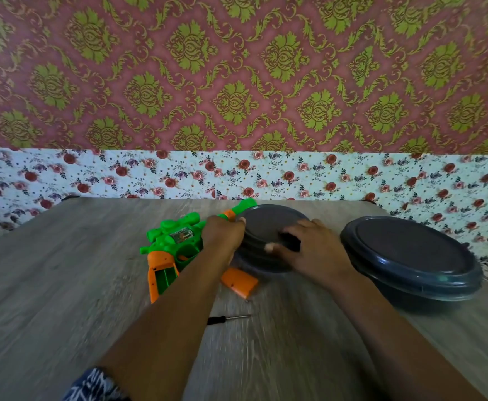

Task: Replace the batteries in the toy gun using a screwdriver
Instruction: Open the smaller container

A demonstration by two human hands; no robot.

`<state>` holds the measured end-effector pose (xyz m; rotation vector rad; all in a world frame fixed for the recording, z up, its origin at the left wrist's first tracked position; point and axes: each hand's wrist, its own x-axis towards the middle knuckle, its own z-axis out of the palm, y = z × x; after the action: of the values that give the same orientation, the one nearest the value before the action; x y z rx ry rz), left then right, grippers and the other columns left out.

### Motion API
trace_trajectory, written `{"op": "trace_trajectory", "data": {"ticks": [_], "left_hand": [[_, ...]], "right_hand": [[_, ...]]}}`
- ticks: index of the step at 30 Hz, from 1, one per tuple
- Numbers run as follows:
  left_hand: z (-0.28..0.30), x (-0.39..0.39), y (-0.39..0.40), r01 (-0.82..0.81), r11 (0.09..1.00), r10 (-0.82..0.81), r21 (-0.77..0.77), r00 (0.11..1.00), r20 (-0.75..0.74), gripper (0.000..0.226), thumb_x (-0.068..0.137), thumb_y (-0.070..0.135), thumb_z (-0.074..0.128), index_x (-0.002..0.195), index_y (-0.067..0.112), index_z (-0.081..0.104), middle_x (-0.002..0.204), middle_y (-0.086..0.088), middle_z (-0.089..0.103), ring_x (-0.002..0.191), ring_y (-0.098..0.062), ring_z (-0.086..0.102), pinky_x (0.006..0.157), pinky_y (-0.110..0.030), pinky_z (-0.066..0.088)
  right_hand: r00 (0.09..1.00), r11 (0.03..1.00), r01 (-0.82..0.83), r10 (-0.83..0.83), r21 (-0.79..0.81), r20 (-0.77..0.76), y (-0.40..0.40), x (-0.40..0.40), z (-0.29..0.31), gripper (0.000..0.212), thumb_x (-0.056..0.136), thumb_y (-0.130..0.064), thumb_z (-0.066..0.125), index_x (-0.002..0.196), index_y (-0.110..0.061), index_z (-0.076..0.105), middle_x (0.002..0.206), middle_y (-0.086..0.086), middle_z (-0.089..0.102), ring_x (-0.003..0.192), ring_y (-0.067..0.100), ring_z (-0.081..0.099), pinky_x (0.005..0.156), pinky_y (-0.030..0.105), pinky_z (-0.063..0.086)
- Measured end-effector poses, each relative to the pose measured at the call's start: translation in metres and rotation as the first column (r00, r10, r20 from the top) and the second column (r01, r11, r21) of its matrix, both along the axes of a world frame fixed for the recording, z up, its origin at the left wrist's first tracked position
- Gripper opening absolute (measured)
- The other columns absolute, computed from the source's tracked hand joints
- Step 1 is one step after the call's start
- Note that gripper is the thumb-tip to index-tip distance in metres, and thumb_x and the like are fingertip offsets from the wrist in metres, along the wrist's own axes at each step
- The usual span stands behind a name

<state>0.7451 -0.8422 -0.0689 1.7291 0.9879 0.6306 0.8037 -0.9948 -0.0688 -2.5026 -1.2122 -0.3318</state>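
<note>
The green and orange toy gun (179, 241) lies on the wooden table (63, 285), with the battery bay in its orange grip uncovered. Its orange battery cover (238, 282) rests loose beside it, partly hidden under my left forearm. A small black-handled screwdriver (228, 318) lies nearer to me. My left hand (222, 235) grips the left rim of a dark round lidded container (268, 218). My right hand (315, 250) sits on the container's lid, fingers curled over it and thumb along the front rim. No batteries are visible.
A second, larger dark round container (410, 250) with a lid stands at the table's right edge. A floral-papered wall runs right behind the table. The image is motion-blurred near the table's front.
</note>
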Motion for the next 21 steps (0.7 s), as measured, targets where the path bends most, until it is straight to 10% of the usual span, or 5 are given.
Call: {"op": "trace_trajectory", "data": {"ticks": [4,6,9,16,21], "left_hand": [[0.0,0.006,-0.002,-0.007,0.999,0.007,-0.052,1.0,-0.006,0.025,0.089,0.027,0.061,0.082,0.007,0.047,0.099,-0.014,0.06,0.1,-0.031,0.06,0.083,-0.034,0.049],[0.001,0.007,-0.002,0.011,0.998,-0.012,-0.058,1.0,-0.015,0.023,0.09,0.026,0.06,0.087,0.008,0.046,0.088,-0.009,0.054,0.098,-0.03,0.059,0.08,-0.034,0.047],[0.0,0.01,0.002,0.044,0.995,-0.045,-0.087,0.999,-0.014,0.028,0.09,0.026,0.061,0.106,0.004,0.054,0.086,-0.008,0.052,0.094,-0.029,0.058,0.085,-0.035,0.05],[-0.004,0.014,0.012,0.069,0.962,-0.051,-0.262,0.996,0.075,0.042,0.088,0.024,0.065,0.119,-0.002,0.053,0.1,-0.012,0.057,0.099,-0.029,0.059,0.087,-0.036,0.052],[-0.009,0.015,0.007,0.005,0.953,0.032,-0.303,0.993,0.115,0.02,0.085,0.018,0.064,0.083,0.005,0.049,0.075,-0.005,0.052,0.076,-0.021,0.055,0.072,-0.031,0.048]], "right_hand": [[0.995,0.995,0.095,-0.096,-0.03,-0.038,0.025,0.018,0.021,0.043,0.093,-0.049,0.04,0.067,-0.017,0.051,0.074,0.003,0.053,0.083,0.024,0.056,0.073,0.035,0.044],[0.99,0.988,0.115,-0.123,-0.1,-0.073,0.045,0.03,0.02,0.037,0.093,-0.043,0.043,0.097,-0.009,0.059,0.103,0.012,0.059,0.106,0.03,0.054,0.085,0.038,0.045],[0.984,0.958,0.083,-0.122,-0.274,-0.13,0.061,0.037,0.008,0.058,0.097,-0.042,0.028,0.144,-0.008,0.022,0.155,0.011,0.019,0.141,0.03,0.018,0.114,0.045,0.02],[0.984,0.945,0.065,-0.114,-0.32,-0.134,0.061,0.043,0.012,0.064,0.094,-0.052,0.028,0.145,-0.013,0.023,0.154,0.008,0.023,0.139,0.026,0.026,0.113,0.043,0.022],[0.98,0.948,0.074,-0.126,-0.311,-0.152,0.06,0.05,0.016,0.057,0.094,-0.054,0.027,0.132,-0.016,0.045,0.136,0.01,0.05,0.12,0.028,0.048,0.1,0.044,0.04]]}}
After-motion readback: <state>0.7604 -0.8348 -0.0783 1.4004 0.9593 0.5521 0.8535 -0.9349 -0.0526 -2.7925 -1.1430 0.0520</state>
